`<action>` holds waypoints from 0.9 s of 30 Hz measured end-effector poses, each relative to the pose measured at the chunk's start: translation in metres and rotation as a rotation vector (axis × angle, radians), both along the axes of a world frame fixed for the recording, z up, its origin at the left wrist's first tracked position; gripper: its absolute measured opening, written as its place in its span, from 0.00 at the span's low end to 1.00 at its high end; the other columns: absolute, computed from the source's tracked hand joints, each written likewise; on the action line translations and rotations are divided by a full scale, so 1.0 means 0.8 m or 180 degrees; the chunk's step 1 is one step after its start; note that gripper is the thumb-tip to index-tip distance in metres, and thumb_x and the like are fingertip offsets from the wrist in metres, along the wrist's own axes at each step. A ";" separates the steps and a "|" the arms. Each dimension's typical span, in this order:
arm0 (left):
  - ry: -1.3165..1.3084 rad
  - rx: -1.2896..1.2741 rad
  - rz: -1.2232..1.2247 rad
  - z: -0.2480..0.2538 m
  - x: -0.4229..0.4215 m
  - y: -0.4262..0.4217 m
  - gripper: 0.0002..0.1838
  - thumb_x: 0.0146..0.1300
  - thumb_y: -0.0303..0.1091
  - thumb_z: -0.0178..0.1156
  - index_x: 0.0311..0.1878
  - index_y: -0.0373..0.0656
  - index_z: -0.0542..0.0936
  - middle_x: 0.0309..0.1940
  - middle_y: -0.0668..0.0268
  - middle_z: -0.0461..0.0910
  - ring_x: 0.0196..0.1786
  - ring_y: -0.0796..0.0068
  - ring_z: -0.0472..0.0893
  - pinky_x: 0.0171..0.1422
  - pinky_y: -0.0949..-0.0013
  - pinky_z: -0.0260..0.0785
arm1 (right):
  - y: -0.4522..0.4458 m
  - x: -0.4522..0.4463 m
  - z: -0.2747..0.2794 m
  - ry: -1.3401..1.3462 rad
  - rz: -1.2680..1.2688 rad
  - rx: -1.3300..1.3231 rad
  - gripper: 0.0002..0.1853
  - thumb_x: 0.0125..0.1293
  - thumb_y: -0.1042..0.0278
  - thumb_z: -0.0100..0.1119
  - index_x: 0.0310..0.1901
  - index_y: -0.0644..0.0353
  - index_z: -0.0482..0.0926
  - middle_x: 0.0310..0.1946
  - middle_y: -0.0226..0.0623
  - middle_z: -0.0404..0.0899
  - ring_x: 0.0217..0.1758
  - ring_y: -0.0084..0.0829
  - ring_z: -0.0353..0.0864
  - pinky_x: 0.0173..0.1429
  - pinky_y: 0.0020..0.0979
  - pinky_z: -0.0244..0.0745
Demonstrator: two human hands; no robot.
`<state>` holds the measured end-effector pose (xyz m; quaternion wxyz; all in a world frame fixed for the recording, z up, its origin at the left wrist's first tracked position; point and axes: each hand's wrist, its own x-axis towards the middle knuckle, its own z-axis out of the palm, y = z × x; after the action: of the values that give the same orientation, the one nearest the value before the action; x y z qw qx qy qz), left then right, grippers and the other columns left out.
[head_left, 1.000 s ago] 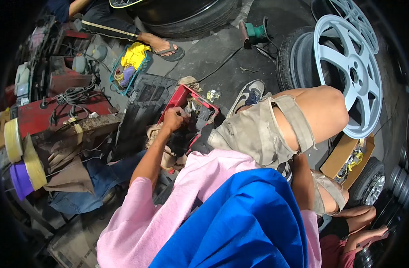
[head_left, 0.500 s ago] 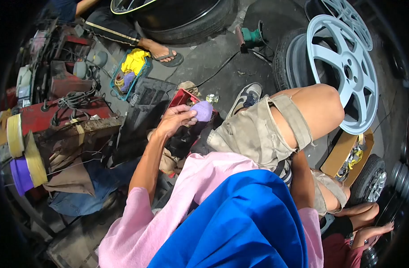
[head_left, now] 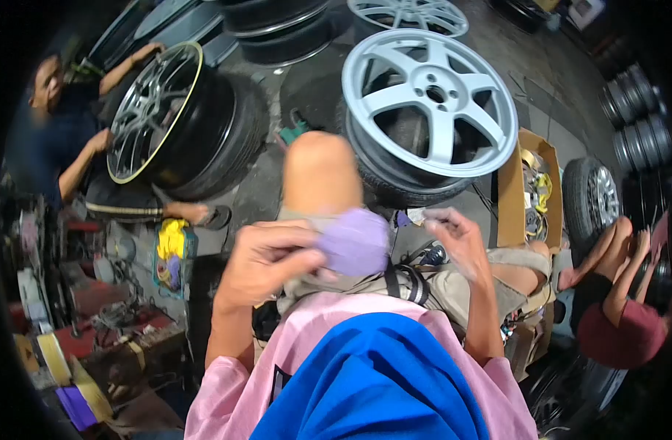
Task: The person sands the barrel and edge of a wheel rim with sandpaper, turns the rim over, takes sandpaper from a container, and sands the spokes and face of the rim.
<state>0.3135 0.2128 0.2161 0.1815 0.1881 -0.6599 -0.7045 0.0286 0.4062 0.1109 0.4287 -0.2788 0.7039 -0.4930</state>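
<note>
My left hand (head_left: 270, 258) pinches a piece of purple sandpaper (head_left: 355, 242) by its edge between thumb and fingers, above my lap. The sheet is blurred by motion and looks roundish. My right hand (head_left: 459, 240) is raised to the right of it, apart from the sandpaper, its fingers loosely bent and spread with nothing in them. Beyond my hands, a pale grey-blue six-spoke wheel rim (head_left: 442, 143) lies face up on a tire (head_left: 413, 193), touched by neither hand.
At left, a person (head_left: 72, 139) holds a yellow-edged rim (head_left: 160, 110). A basket with a yellow cloth (head_left: 172, 236) stands near their foot. A cardboard box (head_left: 508, 198) of supplies is right of the pale rim. Another person (head_left: 620, 330) sits at far right. Sandpaper rolls (head_left: 75, 403) lie lower left.
My view has swung right, toward the pale rim. The left hand has brought the purple sandpaper in front of my body, and my right hand has come up from beside my leg.
</note>
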 end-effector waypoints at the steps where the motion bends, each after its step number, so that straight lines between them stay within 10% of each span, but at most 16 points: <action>1: -0.0035 -0.0363 -0.0492 0.006 -0.025 0.001 0.09 0.69 0.24 0.68 0.47 0.28 0.87 0.38 0.56 0.87 0.36 0.70 0.88 0.42 0.69 0.79 | 0.010 0.010 0.022 0.0001 -0.0089 -0.0034 0.20 0.68 0.62 0.72 0.58 0.62 0.86 0.45 0.34 0.88 0.51 0.25 0.85 0.58 0.31 0.78; 4: 0.0080 -0.1040 -0.1250 0.003 -0.090 0.018 0.11 0.70 0.27 0.68 0.51 0.31 0.86 0.39 0.57 0.87 0.39 0.64 0.87 0.41 0.63 0.78 | 0.024 0.029 0.055 -0.1686 0.0610 -0.0943 0.23 0.65 0.64 0.76 0.60 0.60 0.86 0.45 0.29 0.87 0.51 0.23 0.84 0.59 0.30 0.77; 13: -0.0622 -0.0055 -0.0827 -0.033 -0.165 -0.002 0.07 0.72 0.27 0.69 0.46 0.32 0.86 0.36 0.64 0.87 0.36 0.79 0.86 0.40 0.76 0.81 | -0.020 0.008 0.058 0.0135 0.0041 -0.1103 0.16 0.64 0.74 0.76 0.54 0.64 0.89 0.39 0.32 0.87 0.43 0.21 0.83 0.50 0.26 0.78; 19: -0.0492 -0.1951 -0.0808 -0.026 -0.224 -0.100 0.10 0.71 0.35 0.70 0.44 0.36 0.88 0.35 0.69 0.86 0.37 0.84 0.80 0.42 0.75 0.73 | -0.031 -0.078 0.040 0.0811 -0.0868 -0.0739 0.13 0.67 0.74 0.71 0.53 0.62 0.90 0.37 0.32 0.86 0.38 0.19 0.80 0.44 0.24 0.74; 24: -0.0710 -0.2035 0.0050 -0.014 -0.270 -0.228 0.15 0.75 0.40 0.66 0.48 0.37 0.88 0.35 0.70 0.86 0.38 0.82 0.82 0.46 0.75 0.74 | -0.015 -0.154 0.042 0.2547 -0.1014 -0.0247 0.12 0.72 0.70 0.67 0.54 0.64 0.89 0.38 0.36 0.86 0.40 0.22 0.81 0.47 0.26 0.75; 27: -0.1009 -0.2302 0.0537 -0.065 -0.309 -0.341 0.18 0.73 0.44 0.65 0.46 0.35 0.88 0.33 0.67 0.88 0.34 0.79 0.84 0.44 0.72 0.77 | 0.026 -0.208 -0.050 0.2005 -0.2201 0.0047 0.17 0.73 0.63 0.69 0.55 0.66 0.87 0.39 0.40 0.87 0.42 0.28 0.83 0.50 0.28 0.77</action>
<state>0.0663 -0.0602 0.1642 0.1890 0.2719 -0.8673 -0.3717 -0.1380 0.4268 0.0707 0.0067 -0.1609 0.8548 -0.4934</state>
